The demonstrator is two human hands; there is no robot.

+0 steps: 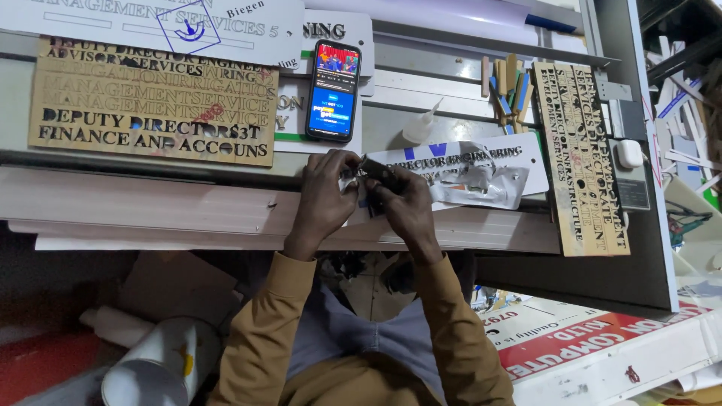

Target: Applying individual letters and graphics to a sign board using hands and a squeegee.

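My left hand (325, 197) and my right hand (406, 204) meet at the front edge of a workbench (150, 203). Together they pinch a small dark cut-out piece (376, 170) with a bit of pale backing film beside it. My left thumb and fingers close on its left end, my right fingers on its right end. Just behind the hands lies a white sign strip (481, 159) with dark letters and crumpled clear film (489, 186) on it. What exactly the small piece is, I cannot tell.
A wooden lettering stencil board (150, 101) lies at the back left, a narrow one (583, 158) stands at the right. A lit phone (333, 90) and a small glue bottle (420, 126) sit behind the hands. Rolled white sheets (150, 368) lie below the bench.
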